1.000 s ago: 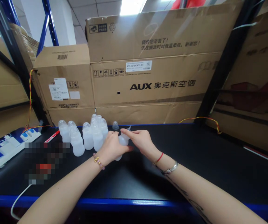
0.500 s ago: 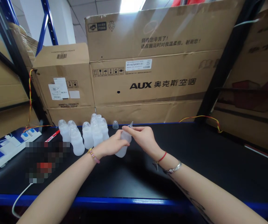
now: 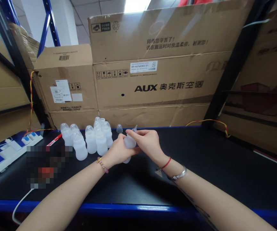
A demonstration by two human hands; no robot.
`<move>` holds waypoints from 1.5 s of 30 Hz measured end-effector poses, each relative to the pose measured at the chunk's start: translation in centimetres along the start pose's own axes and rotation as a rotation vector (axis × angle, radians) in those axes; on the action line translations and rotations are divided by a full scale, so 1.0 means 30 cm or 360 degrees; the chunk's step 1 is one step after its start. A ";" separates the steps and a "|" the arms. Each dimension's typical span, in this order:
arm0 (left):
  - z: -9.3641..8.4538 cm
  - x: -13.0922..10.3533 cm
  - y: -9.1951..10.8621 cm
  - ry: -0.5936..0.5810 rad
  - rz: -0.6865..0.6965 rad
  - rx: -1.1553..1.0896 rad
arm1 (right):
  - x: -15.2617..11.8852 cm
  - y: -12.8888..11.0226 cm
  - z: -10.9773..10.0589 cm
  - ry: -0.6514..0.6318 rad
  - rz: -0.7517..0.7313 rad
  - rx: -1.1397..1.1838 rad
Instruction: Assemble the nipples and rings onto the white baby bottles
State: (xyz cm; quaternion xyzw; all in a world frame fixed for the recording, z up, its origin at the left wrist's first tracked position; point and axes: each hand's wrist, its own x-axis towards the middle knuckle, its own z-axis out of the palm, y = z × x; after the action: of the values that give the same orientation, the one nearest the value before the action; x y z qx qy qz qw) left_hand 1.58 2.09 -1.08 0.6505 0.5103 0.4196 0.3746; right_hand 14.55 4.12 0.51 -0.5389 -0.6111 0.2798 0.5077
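Observation:
In front of me a frosted white baby bottle (image 3: 129, 142) is tilted slightly, its clear nipple pointing up and right. My left hand (image 3: 119, 150) is wrapped round the bottle's body, thumb across the near side. The fingers of my right hand (image 3: 148, 142) pinch the bottle's collar just below the nipple, partly hiding it. A clear dome cap (image 3: 119, 128) stands on the table behind the bottle. To the left stand several capped baby bottles (image 3: 101, 141) in a loose cluster, upright.
A black tabletop (image 3: 201, 166) with a blue front edge lies below. Cardboard boxes (image 3: 172, 99) wall off the back. On the left are a red marker (image 3: 54, 140), a white power strip (image 3: 15, 154) and a blurred-out item with a white cable. Yellow-red wires (image 3: 208, 121) run along the back right.
My left hand has shifted and turned round the bottle, its thumb now farther right. My right hand keeps its pinch at the collar. The standing bottles and loose cap stay put.

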 end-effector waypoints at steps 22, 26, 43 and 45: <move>-0.003 -0.008 0.043 -0.0370 -0.0052 -0.0572 | -0.003 -0.015 -0.008 -0.0017 0.0027 0.0055; -0.046 0.006 0.039 -0.0676 -0.0263 -0.0950 | 0.002 -0.025 -0.025 -0.0057 0.0116 0.0129; -0.012 -0.006 0.018 -0.0188 0.0120 -0.0253 | 0.037 0.004 -0.018 -0.0017 0.0216 0.0341; -0.026 0.008 0.019 -0.0528 -0.0161 -0.0716 | 0.038 0.000 -0.027 -0.0013 0.0249 0.0376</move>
State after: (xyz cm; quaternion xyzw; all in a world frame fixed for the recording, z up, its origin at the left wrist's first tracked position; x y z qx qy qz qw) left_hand 1.09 2.24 -0.23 0.5846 0.3680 0.3909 0.6083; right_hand 15.41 5.03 1.15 -0.5202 -0.5321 0.3907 0.5418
